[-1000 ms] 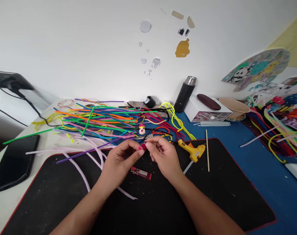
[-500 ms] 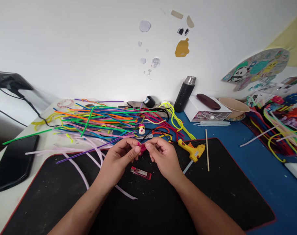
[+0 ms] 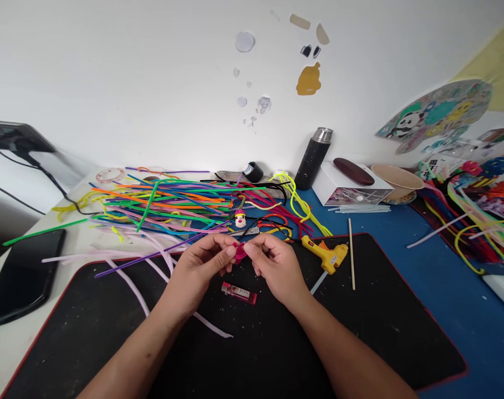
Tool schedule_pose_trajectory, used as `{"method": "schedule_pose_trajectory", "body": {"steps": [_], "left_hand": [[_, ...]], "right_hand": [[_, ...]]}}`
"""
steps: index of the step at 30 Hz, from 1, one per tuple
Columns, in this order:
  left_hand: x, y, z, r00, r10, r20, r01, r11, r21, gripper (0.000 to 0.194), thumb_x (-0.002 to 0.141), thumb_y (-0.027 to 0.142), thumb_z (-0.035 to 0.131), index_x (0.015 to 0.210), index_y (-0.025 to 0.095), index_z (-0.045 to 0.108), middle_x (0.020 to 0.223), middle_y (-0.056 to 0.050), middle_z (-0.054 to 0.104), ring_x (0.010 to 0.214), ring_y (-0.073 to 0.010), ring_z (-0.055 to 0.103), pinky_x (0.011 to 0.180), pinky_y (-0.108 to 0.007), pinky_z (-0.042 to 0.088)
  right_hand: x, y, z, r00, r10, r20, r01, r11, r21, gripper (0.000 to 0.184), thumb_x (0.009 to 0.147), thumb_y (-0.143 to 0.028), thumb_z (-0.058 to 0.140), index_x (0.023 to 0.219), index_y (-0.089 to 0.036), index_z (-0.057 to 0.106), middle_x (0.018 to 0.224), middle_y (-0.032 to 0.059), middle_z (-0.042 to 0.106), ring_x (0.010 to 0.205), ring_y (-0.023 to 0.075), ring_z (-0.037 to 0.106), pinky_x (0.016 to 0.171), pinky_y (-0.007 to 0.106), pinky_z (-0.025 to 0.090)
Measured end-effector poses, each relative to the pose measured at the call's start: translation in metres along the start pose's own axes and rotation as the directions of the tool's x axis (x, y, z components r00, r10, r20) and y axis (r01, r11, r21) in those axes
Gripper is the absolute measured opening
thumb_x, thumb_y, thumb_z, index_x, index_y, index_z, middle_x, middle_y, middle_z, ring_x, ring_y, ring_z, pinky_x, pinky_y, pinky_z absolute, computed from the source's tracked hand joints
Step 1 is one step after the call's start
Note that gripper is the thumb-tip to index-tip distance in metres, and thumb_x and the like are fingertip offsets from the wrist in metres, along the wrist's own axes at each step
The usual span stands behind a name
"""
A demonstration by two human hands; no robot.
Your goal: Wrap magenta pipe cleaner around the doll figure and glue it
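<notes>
Head view shows a small magenta fuzzy piece (image 3: 239, 253) held up over the black mat (image 3: 380, 332), between the left hand (image 3: 204, 263) and the right hand (image 3: 274, 263). Each hand closes thumb and forefinger narrowly on the piece, the left at its left side and the right at its right edge; how the curled fingers behind sit, I cannot tell. As for progress, the piece looks gathered into a compact, rounded form, so some shaping appears done, yet it is in the grip of both hands and not set down, and I judge the handwork on it to be partway. Whether its ends are fastened is hidden by the fingertips. Neither hand touches the yellow glue gun (image 3: 330, 258), lying on its side with a glue stick (image 3: 318, 282) in it, just beside the thin wooden stick (image 3: 351, 255). The red lighter (image 3: 239, 292) lies on the mat nearer the wearer than the piece. Beyond the hands, a little figure (image 3: 240, 220) with a pink-and-yellow top lies near the orange-handled scissors (image 3: 271, 223) and the loose coloured stems (image 3: 181, 199); nothing shows the piece joined to that figure.
</notes>
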State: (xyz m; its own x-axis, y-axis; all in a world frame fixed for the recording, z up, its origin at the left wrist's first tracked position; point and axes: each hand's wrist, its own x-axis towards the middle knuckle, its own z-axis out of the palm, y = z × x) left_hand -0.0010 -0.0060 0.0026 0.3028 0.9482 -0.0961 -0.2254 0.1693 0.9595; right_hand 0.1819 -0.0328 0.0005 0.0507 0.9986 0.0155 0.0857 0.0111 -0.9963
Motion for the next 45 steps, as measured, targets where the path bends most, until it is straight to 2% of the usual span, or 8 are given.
{"method": "schedule_pose_trajectory", "body": {"steps": [17,21,27,33,36,39,42,45], "left_hand": [[-0.005,0.002,0.001,0.983,0.182,0.0,-0.178,0.963,0.2,0.015,0.09,0.037,0.084,0.088,0.023,0.078,0.08,-0.001,0.07,0.072,-0.0168,0.061,0.068,-0.029,0.049],[-0.01,0.003,0.003,0.91,0.406,0.08,-0.396,0.798,0.454,0.005,0.096,0.024,0.076,0.091,0.024,0.077,0.085,-0.003,0.075,0.079,-0.0197,0.068,0.076,-0.032,0.053],[-0.012,0.002,0.008,0.696,0.649,0.305,-0.687,0.48,0.546,0.021,0.096,0.005,0.068,0.104,0.023,0.073,0.091,-0.003,0.078,0.081,-0.0164,0.074,0.075,-0.026,0.057],[-0.012,-0.001,0.009,0.666,0.646,0.373,-0.725,0.442,0.529,0.018,0.097,0.007,0.069,0.108,0.022,0.074,0.095,-0.006,0.077,0.085,-0.0169,0.075,0.077,-0.026,0.059],[-0.013,-0.002,0.01,0.795,0.538,0.279,-0.6,0.629,0.494,0.012,0.1,0.024,0.072,0.111,0.023,0.075,0.095,-0.005,0.077,0.084,-0.0175,0.073,0.077,-0.027,0.058],[-0.009,-0.002,0.008,0.971,0.236,0.042,-0.234,0.898,0.373,0.021,0.101,0.043,0.069,0.104,0.022,0.074,0.087,-0.003,0.073,0.072,-0.0153,0.066,0.066,-0.025,0.054],[-0.002,-0.002,0.006,0.992,-0.099,0.083,0.082,0.979,0.187,0.04,0.094,0.058,0.073,0.086,0.019,0.071,0.067,0.001,0.062,0.053,-0.0113,0.052,0.051,-0.023,0.043],[0.001,-0.002,0.006,0.954,-0.241,0.181,0.241,0.97,0.021,0.045,0.085,0.061,0.081,0.079,0.017,0.071,0.066,0.0,0.062,0.051,-0.0098,0.05,0.049,-0.022,0.039]], "right_hand": [[0.004,0.001,-0.002,0.993,0.093,0.067,-0.105,0.976,0.19,0.042,0.091,-0.059,0.076,0.077,-0.022,0.062,0.05,-0.0084,0.048,0.045,0.0103,0.041,0.05,0.026,0.031],[0.006,0.003,-0.001,0.991,0.114,0.069,-0.129,0.955,0.266,0.043,0.089,-0.058,0.079,0.075,-0.021,0.061,0.048,-0.0095,0.045,0.044,0.009,0.038,0.047,0.025,0.029],[0.008,0.003,0.0,0.988,0.147,0.044,-0.153,0.937,0.313,0.041,0.086,-0.058,0.082,0.08,-0.02,0.066,0.05,-0.009,0.048,0.043,0.0084,0.039,0.045,0.023,0.031],[0.008,0.003,0.0,0.988,0.145,0.052,-0.154,0.944,0.293,0.041,0.084,-0.058,0.084,0.08,-0.02,0.066,0.052,-0.0082,0.05,0.044,0.0082,0.041,0.044,0.022,0.032],[0.008,0.005,-0.001,0.99,0.135,0.043,-0.142,0.948,0.283,0.039,0.085,-0.056,0.083,0.081,-0.02,0.067,0.054,-0.0074,0.052,0.045,0.0085,0.043,0.044,0.022,0.033],[0.008,0.007,-0.002,0.994,0.109,0.032,-0.113,0.955,0.273,0.036,0.087,-0.054,0.081,0.083,-0.02,0.068,0.054,-0.0075,0.052,0.045,0.0086,0.043,0.044,0.022,0.033],[0.007,0.004,-0.002,0.998,0.057,0.039,-0.065,0.967,0.247,0.033,0.09,-0.051,0.079,0.084,-0.02,0.07,0.054,-0.0072,0.053,0.045,0.0086,0.043,0.045,0.023,0.033],[0.005,-0.001,-0.001,0.999,-0.003,0.047,-0.007,0.978,0.21,0.027,0.091,-0.046,0.078,0.086,-0.02,0.072,0.059,-0.0055,0.058,0.047,0.0086,0.045,0.046,0.023,0.034]]}}
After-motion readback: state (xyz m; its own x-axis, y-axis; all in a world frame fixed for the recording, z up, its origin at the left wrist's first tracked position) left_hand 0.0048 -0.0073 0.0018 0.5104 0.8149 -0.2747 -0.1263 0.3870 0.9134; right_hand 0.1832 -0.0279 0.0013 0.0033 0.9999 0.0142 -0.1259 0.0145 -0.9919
